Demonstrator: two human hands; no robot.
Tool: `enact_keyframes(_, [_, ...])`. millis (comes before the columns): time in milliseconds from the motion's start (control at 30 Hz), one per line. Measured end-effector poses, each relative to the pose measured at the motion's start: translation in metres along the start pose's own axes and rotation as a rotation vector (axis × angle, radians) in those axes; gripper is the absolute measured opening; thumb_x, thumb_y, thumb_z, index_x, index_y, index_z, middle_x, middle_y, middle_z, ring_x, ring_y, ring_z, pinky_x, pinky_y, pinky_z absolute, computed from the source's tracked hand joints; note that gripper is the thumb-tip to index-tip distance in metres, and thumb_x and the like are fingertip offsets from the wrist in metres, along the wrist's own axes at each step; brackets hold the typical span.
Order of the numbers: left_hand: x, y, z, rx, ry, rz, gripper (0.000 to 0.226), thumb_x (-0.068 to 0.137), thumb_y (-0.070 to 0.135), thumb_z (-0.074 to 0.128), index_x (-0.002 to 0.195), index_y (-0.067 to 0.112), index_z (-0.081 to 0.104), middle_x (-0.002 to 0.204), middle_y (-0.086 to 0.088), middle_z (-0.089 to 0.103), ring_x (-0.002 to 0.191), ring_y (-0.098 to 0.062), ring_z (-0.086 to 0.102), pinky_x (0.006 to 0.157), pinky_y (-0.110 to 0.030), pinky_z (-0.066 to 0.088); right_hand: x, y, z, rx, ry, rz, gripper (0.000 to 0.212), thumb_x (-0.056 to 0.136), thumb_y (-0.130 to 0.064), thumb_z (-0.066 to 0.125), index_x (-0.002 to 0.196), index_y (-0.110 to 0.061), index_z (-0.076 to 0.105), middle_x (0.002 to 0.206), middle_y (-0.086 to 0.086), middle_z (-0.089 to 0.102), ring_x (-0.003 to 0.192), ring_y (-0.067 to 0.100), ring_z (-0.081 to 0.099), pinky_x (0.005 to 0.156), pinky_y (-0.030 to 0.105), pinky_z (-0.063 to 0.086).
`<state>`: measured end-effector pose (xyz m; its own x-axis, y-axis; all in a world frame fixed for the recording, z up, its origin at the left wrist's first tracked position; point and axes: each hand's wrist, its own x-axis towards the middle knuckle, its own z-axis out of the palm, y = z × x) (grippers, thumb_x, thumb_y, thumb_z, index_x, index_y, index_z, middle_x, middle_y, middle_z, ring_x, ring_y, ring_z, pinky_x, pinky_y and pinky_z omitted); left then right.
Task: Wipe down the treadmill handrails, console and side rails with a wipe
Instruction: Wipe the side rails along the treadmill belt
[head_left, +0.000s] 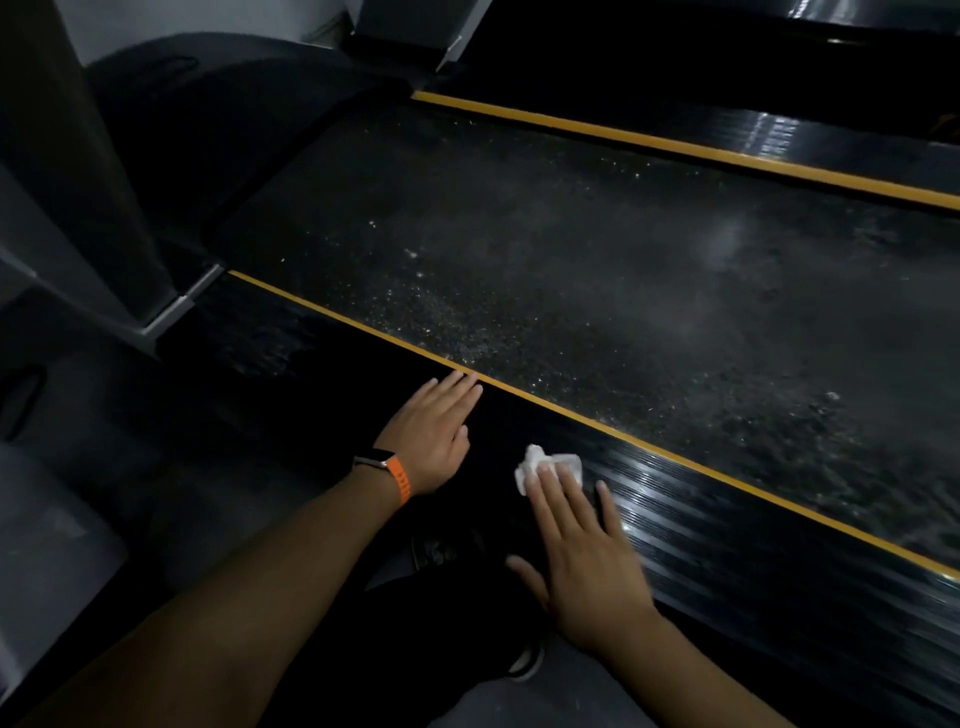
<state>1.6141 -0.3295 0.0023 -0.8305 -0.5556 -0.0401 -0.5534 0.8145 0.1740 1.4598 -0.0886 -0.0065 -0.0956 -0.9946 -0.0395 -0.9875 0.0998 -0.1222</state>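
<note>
Where the frame climbs, far left: a grey upright post (78, 156) stands with its pale foot at the head of the near rail.
Left hand (431, 436): mine, laid flat and palm down on a dark stretch of the near side rail (727, 525), fingers straight and close together, holding nothing; my fingertips reach the yellow stripe (675, 457).
Watch (395, 473): on my left wrist, with an orange strap.
Wipe (540, 465): small, white and crumpled, lying on the near side rail just right of my left hand, under my right fingertips.
Right hand (587, 561): spread open, fingers straight, pressing the wipe onto the ribs, thumb out to the left.
Near side rail: black and ribbed, glossy to the right of the wipe.
Yellow stripe: runs along the rail's inner edge, between the rail and the belt (571, 270).
Belt: dark, speckled with pale flecks.
Far side rail (779, 135): black and shiny, upper right, beyond the belt.
</note>
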Motion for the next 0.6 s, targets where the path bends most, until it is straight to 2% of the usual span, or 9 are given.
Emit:
enact_keyframes(100, [0.0,-0.002,0.001,-0.019,0.007,-0.002,0.067,0.097,0.035,0.026,0.16,0.013,0.032,0.17,-0.001,0.022,0.158,-0.015,0.012,0.129,-0.035,0.008,-0.012,0.006,-0.002,0.0,0.024,0.012,0.085,0.104,-0.069,0.029,0.161,-0.007,0.035,0.169,0.011,0.029,0.157,0.031,0.027,0.119,0.056,0.021])
enact_keyframes(233, [-0.001,0.0,-0.001,-0.032,0.03,0.003,0.067,0.095,0.034,0.028,0.157,0.011,0.038,0.168,-0.004,0.028,0.157,-0.017,0.018,0.128,-0.039,0.014,0.041,-0.019,-0.002,0.027,-0.005,-0.026,0.088,0.103,-0.071,0.021,0.159,-0.006,0.038,0.166,0.014,0.033,0.156,0.031,0.027,0.119,0.057,0.017])
enact_keyframes(367, [-0.001,-0.002,-0.001,-0.038,0.028,0.003,0.066,0.096,0.034,0.029,0.157,0.011,0.039,0.167,-0.004,0.028,0.157,-0.016,0.018,0.128,-0.04,0.015,0.07,-0.025,-0.004,0.033,-0.069,-0.058,0.088,0.102,-0.073,0.018,0.166,-0.011,0.018,0.173,0.008,0.011,0.16,0.028,0.005,0.123,0.055,0.0])
enact_keyframes(467, [-0.001,-0.002,-0.001,-0.042,0.033,0.013,0.066,0.097,0.034,0.03,0.157,0.011,0.039,0.167,-0.004,0.029,0.156,-0.017,0.019,0.128,-0.04,0.016,0.043,-0.007,-0.005,0.033,-0.044,-0.001,0.084,0.103,-0.07,0.024,0.163,-0.011,0.031,0.17,0.008,0.025,0.158,0.026,0.021,0.122,0.055,0.012])
enact_keyframes(600, [-0.001,-0.003,0.0,-0.049,0.03,0.004,0.066,0.098,0.035,0.028,0.159,0.012,0.035,0.169,-0.002,0.025,0.157,-0.015,0.015,0.128,-0.037,0.011,0.002,0.019,-0.005,0.045,-0.029,0.045,0.081,0.106,-0.068,0.023,0.164,-0.012,0.03,0.171,0.006,0.025,0.158,0.026,0.022,0.121,0.054,0.019])
